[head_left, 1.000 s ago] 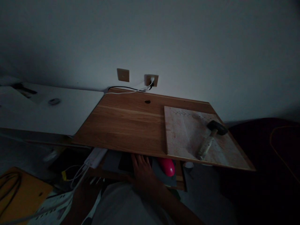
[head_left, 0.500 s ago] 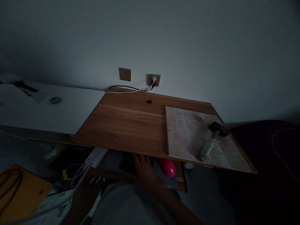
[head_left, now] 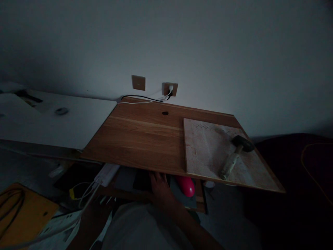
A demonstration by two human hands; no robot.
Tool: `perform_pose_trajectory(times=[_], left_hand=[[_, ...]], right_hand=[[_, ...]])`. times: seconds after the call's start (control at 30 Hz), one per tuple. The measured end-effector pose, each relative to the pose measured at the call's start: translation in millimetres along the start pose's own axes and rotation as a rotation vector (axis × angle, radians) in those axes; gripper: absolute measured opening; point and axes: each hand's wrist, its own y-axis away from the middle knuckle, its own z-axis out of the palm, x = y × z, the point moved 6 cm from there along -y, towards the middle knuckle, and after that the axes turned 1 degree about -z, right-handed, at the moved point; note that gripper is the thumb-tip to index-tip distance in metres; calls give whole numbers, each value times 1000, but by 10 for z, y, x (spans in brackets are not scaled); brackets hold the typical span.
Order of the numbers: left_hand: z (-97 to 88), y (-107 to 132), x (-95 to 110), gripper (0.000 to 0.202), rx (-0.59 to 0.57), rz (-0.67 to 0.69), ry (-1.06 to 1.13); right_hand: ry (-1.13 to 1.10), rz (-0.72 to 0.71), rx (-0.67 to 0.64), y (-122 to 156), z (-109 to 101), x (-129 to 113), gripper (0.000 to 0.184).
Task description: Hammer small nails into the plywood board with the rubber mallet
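My right hand point(head_left: 160, 187) reaches below the front edge of the wooden tabletop point(head_left: 140, 139). Its fingers stretch forward over a dark, flat thing point(head_left: 142, 180), their tips partly hidden by the tabletop. A bright pink, rounded object point(head_left: 186, 186) lies just right of that hand, on a grey surface. My left hand point(head_left: 100, 208) is low and in deep shadow, near a white power strip point(head_left: 106, 174) and its cable; its fingers are too dark to make out.
A hammer point(head_left: 235, 156) rests on a pale board point(head_left: 203, 149) at the tabletop's right. Cords run to a wall socket point(head_left: 170, 89). A white table point(head_left: 78, 118) adjoins on the left. Below it lies a yellow panel point(head_left: 33, 208) with a black cable.
My right hand has shifted very slightly to the right over the dark, flat thing. My left hand and the other things look the same.
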Motion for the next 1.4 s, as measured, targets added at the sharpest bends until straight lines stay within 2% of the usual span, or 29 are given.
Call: perform_pose_trajectory(times=[0.13, 0.4, 0.77, 0.9, 1.0, 1.1, 1.17, 1.4], left_hand=[[-2, -26, -26, 27, -15, -11, 6], [-66, -89, -22, 21, -4, -22, 9], [80, 46, 5, 25, -10, -5, 27], [85, 56, 8, 23, -4, -18, 26], [57, 34, 2, 23, -10, 5, 19], [11, -2, -12, 23, -13, 19, 12], [-5, -26, -18, 23, -26, 22, 1], [58, -102, 1, 18, -45, 60, -66]], right_hand=[[-8, 2, 53, 59, -7, 45, 91], [-9, -7, 84, 73, -20, 77, 86], [-71, 10, 100, 28, -48, 87, 81], [-40, -3, 94, 30, -55, 74, 78], [5, -3, 136, 79, -34, 118, 82], [23, -36, 224, 221, -42, 182, 89], [24, -70, 310, 382, -95, 226, 84], [-154, -81, 647, 1107, -538, 397, 31]])
